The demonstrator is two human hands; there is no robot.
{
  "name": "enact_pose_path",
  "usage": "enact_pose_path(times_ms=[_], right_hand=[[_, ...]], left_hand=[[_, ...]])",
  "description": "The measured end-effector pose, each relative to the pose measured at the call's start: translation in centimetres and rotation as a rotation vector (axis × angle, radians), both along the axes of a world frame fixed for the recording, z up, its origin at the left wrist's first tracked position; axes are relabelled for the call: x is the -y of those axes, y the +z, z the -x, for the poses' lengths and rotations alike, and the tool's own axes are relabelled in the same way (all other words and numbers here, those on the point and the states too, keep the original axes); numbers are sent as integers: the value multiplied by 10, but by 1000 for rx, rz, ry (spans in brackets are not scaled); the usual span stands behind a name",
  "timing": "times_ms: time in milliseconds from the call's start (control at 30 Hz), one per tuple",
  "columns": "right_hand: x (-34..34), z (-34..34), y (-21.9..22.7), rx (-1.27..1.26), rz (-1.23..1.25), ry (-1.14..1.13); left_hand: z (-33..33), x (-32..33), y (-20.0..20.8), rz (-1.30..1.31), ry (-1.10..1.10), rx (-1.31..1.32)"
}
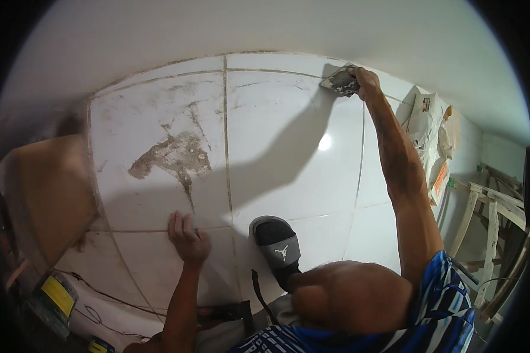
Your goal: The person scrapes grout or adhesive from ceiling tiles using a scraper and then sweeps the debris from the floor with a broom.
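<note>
Two hands on a white tiled floor, one flat, one working a trowel at the wall.

The left hand (188, 238) lies palm down, fingers slightly spread, on a grout joint of the tiled floor (288, 153), its arm bent. The right hand (364, 81) reaches far ahead on a straight arm, fingers closed around one small trowel (339, 80) by the far wall. One black slide sandal (278, 246) rests between the arms; one mortar patch (174, 156) stains a tile.
</note>
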State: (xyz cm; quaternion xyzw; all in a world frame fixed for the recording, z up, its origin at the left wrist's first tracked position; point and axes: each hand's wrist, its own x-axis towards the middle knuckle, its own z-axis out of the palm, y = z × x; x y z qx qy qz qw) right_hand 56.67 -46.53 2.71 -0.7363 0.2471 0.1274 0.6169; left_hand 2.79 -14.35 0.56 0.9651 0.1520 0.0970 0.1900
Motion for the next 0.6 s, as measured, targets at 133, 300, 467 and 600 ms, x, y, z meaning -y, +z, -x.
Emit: enact_pose_path(times_ms=[133, 300, 467, 600], right_hand=[[-64, 41, 17, -68, 3, 240], [-128, 126, 44, -58, -144, 923], [-190, 211, 80, -281, -318, 1013], [-212, 259, 88, -293, -302, 1120]], left_hand=[[5, -1, 1, -23, 10, -11], [1, 0, 8, -5, 40, -4], [0, -2, 10, 19, 106, 43], [-26, -10, 29, 353, 307, 157]])
